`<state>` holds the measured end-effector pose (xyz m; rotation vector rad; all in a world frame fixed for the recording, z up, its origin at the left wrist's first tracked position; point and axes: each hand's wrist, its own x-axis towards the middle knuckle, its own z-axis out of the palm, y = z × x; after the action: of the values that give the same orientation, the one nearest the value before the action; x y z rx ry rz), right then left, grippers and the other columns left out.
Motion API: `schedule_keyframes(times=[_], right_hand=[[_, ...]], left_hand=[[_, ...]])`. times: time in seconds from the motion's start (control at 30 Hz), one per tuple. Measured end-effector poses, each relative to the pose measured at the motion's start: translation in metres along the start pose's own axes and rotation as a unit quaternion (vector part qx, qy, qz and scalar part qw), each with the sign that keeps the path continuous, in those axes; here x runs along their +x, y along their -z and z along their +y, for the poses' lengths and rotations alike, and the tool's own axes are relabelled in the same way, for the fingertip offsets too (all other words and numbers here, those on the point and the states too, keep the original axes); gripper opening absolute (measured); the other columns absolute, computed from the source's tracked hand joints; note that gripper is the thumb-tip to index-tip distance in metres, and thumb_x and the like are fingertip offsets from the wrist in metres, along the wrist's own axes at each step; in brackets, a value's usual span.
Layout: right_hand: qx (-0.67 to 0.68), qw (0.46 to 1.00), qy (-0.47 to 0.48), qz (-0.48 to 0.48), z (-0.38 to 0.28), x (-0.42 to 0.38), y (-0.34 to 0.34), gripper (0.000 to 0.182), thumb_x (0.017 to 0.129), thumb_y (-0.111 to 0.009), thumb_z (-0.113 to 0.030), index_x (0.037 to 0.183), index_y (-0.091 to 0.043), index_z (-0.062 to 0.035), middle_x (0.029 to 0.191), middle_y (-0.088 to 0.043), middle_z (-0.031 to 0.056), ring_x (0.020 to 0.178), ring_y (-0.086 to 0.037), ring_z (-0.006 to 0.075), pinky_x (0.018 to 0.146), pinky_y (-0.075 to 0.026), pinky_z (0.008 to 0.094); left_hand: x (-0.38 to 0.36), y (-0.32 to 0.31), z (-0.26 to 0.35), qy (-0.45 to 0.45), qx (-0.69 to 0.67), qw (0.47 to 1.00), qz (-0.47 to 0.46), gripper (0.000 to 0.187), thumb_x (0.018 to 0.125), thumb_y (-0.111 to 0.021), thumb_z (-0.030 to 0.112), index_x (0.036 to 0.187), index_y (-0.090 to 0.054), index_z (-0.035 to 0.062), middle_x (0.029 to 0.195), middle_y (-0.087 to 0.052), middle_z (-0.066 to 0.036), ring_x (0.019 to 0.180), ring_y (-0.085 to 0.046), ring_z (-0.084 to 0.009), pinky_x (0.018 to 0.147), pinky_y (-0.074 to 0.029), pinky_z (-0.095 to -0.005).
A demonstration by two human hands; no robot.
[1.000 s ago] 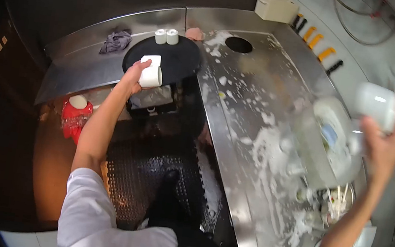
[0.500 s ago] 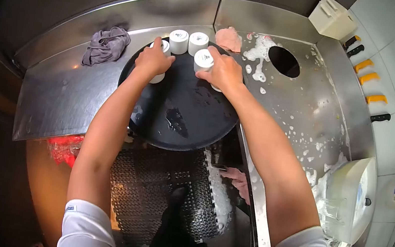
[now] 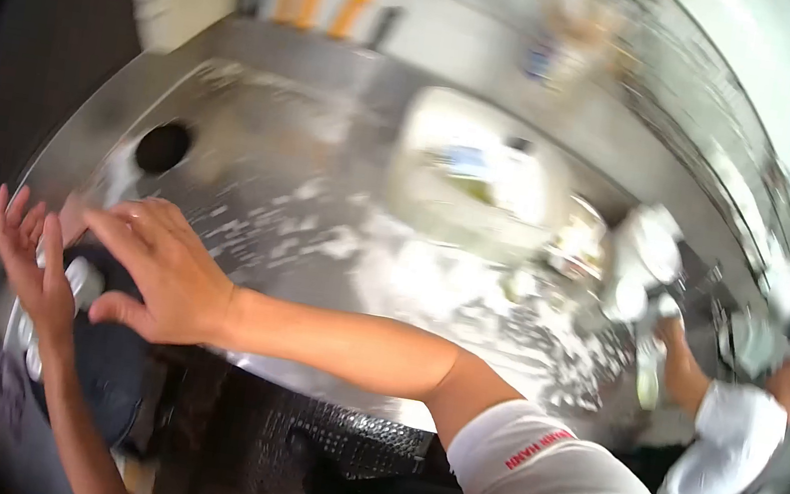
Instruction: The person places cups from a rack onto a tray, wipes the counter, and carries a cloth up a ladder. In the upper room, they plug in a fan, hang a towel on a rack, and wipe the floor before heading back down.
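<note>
My left hand (image 3: 39,268) is raised over the tray's edge at the left, fingers spread, with nothing in it. To its right, my right hand (image 3: 163,280) is held up with thumb and fingers apart, also holding nothing visible. Below both hands lies the round black tray (image 3: 110,374), partly covered by my left forearm. A white cylindrical cup (image 3: 86,282) shows on the tray between my hands, and more white cups (image 3: 33,360) stand beside my left wrist. Part of a pink cloth (image 3: 72,214) appears behind my fingers. The view is smeared by motion.
A metal counter with foam (image 3: 421,276) and a dark round hole (image 3: 163,148) stretches rightward. A whitish tub (image 3: 470,182) holds blurred items. Knife handles (image 3: 303,5) line the wall beside a white container (image 3: 182,3). At right, a co-worker's arm (image 3: 685,374) reaches over the counter.
The view has swung right, bringing the tub and a co-worker into sight. Both my hands have let go of the white cups, lifted off the tray and opened.
</note>
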<state>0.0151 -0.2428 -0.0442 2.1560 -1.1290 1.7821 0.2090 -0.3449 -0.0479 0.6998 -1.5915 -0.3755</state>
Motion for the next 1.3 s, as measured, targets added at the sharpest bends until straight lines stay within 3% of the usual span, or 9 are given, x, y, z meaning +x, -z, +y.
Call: schedule_keyframes(times=[0.23,0.27,0.33,0.43,0.5,0.73,0.97,1.1,1.3], right_hand=[[-0.366,0.887,0.158,0.232,-0.088,0.031,0.492,0.048,0.081,-0.079,-0.026,0.119,-0.062,-0.0022,0.113,-0.065,0.0122,0.1,-0.064,0.0272,0.083,-0.053,0.0368],[-0.397,0.862,0.117,0.292,-0.103,0.022,0.553,0.051,0.078,-0.081,-0.037,0.108,-0.067,0.0015,0.096,-0.069,0.0179,0.084,-0.066,0.03,0.074,-0.052,0.0423],[-0.45,0.832,0.051,0.32,-0.116,0.005,0.68,0.033,0.087,-0.071,-0.014,0.115,-0.062,0.0029,0.1,-0.067,0.0153,0.093,-0.064,0.0222,0.086,-0.05,0.034],[-0.665,0.652,-0.102,0.348,-0.122,-0.002,0.848,0.046,0.084,-0.071,-0.028,0.117,-0.063,0.003,0.11,-0.068,0.0231,0.102,-0.066,0.0348,0.091,-0.051,0.0416],[-0.687,0.623,-0.185,0.326,-0.118,-0.001,0.933,0.054,0.082,-0.07,-0.035,0.12,-0.062,0.0037,0.118,-0.065,0.0282,0.111,-0.062,0.0408,0.097,-0.048,0.0449],[-0.666,0.64,-0.167,0.345,-0.145,0.035,0.958,0.058,0.081,-0.068,-0.034,0.123,-0.061,0.0048,0.122,-0.064,0.0289,0.118,-0.06,0.0398,0.102,-0.047,0.0428],[-0.592,0.52,-0.575,-0.221,-0.062,0.006,1.043,0.059,0.076,-0.073,-0.039,0.127,-0.064,-0.0112,0.127,-0.063,0.018,0.112,-0.063,0.0373,0.079,-0.058,0.0539],[-0.589,0.514,-0.6,-0.17,-0.056,-0.03,1.015,0.097,0.068,-0.085,-0.035,0.152,-0.039,-0.0195,0.136,-0.059,0.0184,0.121,-0.06,0.0353,0.098,-0.049,0.0469],[-0.627,0.466,-0.622,-0.061,-0.01,-0.059,1.012,0.094,0.075,-0.08,-0.036,0.155,-0.031,-0.028,0.162,-0.029,0.0116,0.149,-0.025,0.0368,0.108,-0.027,0.0758]], left_hand=[[-0.05,-0.237,0.342,-0.388,-0.158,0.859,-0.295,0.046,0.075,-0.078,0.006,0.119,-0.066,0.0028,0.116,-0.065,-0.016,0.095,-0.067,-0.029,0.086,-0.054,-0.0371],[-0.063,-0.262,0.386,-0.412,-0.185,0.826,-0.338,0.049,0.073,-0.08,0.006,0.119,-0.065,0.0021,0.116,-0.065,-0.017,0.097,-0.067,-0.0299,0.084,-0.055,-0.0383],[-0.087,-0.315,0.475,-0.463,-0.24,0.761,-0.386,0.052,0.07,-0.082,0.008,0.118,-0.065,0.003,0.117,-0.064,-0.019,0.097,-0.066,-0.0321,0.081,-0.055,-0.0393],[-0.122,-0.407,0.587,-0.51,-0.335,0.708,-0.356,0.054,0.068,-0.081,0.008,0.119,-0.066,0.0065,0.115,-0.063,-0.018,0.093,-0.065,-0.0345,0.079,-0.056,-0.0392],[-0.136,-0.467,0.643,-0.5,-0.356,0.713,-0.338,0.048,0.073,-0.078,0.01,0.119,-0.065,0.0046,0.113,-0.063,-0.018,0.092,-0.065,-0.0345,0.08,-0.055,-0.0413],[-0.165,-0.593,0.736,-0.349,-0.263,0.793,-0.424,0.034,0.081,-0.067,0.012,0.112,-0.064,-0.001,0.108,-0.064,-0.025,0.101,-0.063,-0.0397,0.087,-0.052,-0.0445],[-0.158,-0.698,0.777,-0.212,-0.053,0.873,-0.435,0.061,0.076,-0.072,0.028,0.128,-0.058,0.0002,0.128,-0.056,-0.024,0.12,-0.054,-0.0418,0.099,-0.049,-0.0461],[-0.152,-0.751,0.792,-0.224,0.152,0.836,-0.478,0.082,0.071,-0.075,0.046,0.14,-0.051,0.0078,0.142,-0.049,-0.021,0.135,-0.042,-0.0405,0.103,-0.044,-0.053],[-0.141,-0.758,0.783,-0.239,0.171,0.829,-0.476,0.081,0.073,-0.071,0.06,0.137,-0.06,0.0129,0.149,-0.046,-0.02,0.14,-0.041,-0.035,0.113,-0.036,-0.0502]])
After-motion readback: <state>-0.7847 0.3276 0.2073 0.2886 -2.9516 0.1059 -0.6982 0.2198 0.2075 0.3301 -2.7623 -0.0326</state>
